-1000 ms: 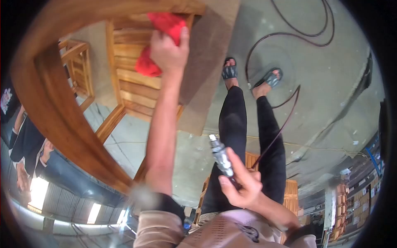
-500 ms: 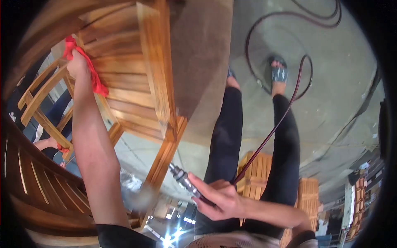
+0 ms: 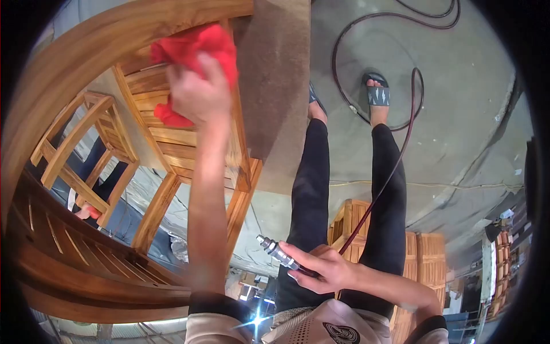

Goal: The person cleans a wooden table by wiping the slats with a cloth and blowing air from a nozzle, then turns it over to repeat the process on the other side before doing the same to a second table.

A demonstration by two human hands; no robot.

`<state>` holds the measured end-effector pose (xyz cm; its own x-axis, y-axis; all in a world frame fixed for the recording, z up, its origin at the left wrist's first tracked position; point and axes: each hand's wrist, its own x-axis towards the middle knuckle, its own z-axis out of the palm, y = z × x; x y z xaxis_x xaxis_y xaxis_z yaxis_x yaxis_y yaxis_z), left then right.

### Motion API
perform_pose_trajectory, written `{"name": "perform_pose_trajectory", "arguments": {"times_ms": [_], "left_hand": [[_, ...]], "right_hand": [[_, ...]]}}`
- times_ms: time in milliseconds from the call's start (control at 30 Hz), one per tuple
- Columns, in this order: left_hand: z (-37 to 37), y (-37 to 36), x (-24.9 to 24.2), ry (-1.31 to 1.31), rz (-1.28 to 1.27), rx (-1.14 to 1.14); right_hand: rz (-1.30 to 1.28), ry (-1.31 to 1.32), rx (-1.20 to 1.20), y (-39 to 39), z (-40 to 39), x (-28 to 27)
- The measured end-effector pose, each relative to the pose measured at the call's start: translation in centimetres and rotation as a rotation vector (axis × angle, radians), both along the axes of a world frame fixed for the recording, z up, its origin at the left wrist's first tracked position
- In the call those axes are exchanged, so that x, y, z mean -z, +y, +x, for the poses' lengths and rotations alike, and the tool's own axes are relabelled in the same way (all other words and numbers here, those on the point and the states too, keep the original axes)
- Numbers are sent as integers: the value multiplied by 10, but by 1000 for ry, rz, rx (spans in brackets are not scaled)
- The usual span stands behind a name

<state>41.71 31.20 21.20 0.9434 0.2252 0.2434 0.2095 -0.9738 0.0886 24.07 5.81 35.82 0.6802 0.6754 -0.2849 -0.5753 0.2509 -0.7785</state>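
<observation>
My left hand (image 3: 200, 94), blurred by motion, grips a red cloth (image 3: 215, 49) against the slatted seat of a wooden chair (image 3: 177, 137). Parts of the cloth spread out above and below the fingers. My right hand (image 3: 321, 269) is closed round a metal hose fitting (image 3: 275, 250) in front of my body, its tip pointing up and left. A dark red hose (image 3: 395, 166) runs from this hand up across my right leg to the floor.
A curved wooden rail (image 3: 114, 34) arches over the upper left. Another wooden chair frame (image 3: 71, 143) stands at the left, with part of another person's hand (image 3: 86, 212) beside it. Stacked slatted wooden pieces (image 3: 429, 258) are behind my legs. The hose loops near my sandalled foot.
My left hand has moved right across the seat with the red cloth, which is now bunched up. My right hand has shifted slightly right, still holding the fitting.
</observation>
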Motion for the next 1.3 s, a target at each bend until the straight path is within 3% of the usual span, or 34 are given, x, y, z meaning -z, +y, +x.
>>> {"name": "perform_pose_trajectory", "arguments": {"times_ms": [167,233,300,367,433,467,533,633,733,800,867,900,933,1033,1167,1233,1300], "left_hand": [[-9,118,8,144,222,-551],[-15,166,1,106,212,-616],[-39,243,-2,279,210,-857],[-57,230,-1,267,235,-800],[-67,153,-3,132,14,-618],[-61,94,-8,154,3,-723],[-87,27,-7,143,-75,-409],[-88,12,-7,-9,-39,8],[-89,47,-9,95,10,-14],[-116,128,21,160,427,-137],[-75,129,-3,66,146,-446],[-78,178,7,126,266,-558],[-70,194,4,55,187,-626],[-60,231,-1,210,154,-907],[-64,187,6,162,277,-878],[-71,116,-4,74,95,-728],[-93,59,2,-147,-121,-190]], "right_hand": [[76,312,-208,-20,23,-10],[67,382,-158,-17,26,-18],[-1,450,-103,-7,34,-31],[-1,385,-13,4,37,-33],[3,333,55,16,38,-33],[29,377,12,22,37,-33],[0,401,-20,32,33,-34],[-23,372,-27,39,28,-36],[1,411,-226,21,29,-36],[-18,444,-266,18,32,-32],[-5,450,-363,16,33,-25],[-16,403,-381,15,33,-21],[-33,349,-396,14,33,-17],[-178,271,-312,12,42,-20],[-259,232,-272,20,65,-17],[-270,243,-239,31,63,-17],[-338,170,-346,35,68,-20]]}}
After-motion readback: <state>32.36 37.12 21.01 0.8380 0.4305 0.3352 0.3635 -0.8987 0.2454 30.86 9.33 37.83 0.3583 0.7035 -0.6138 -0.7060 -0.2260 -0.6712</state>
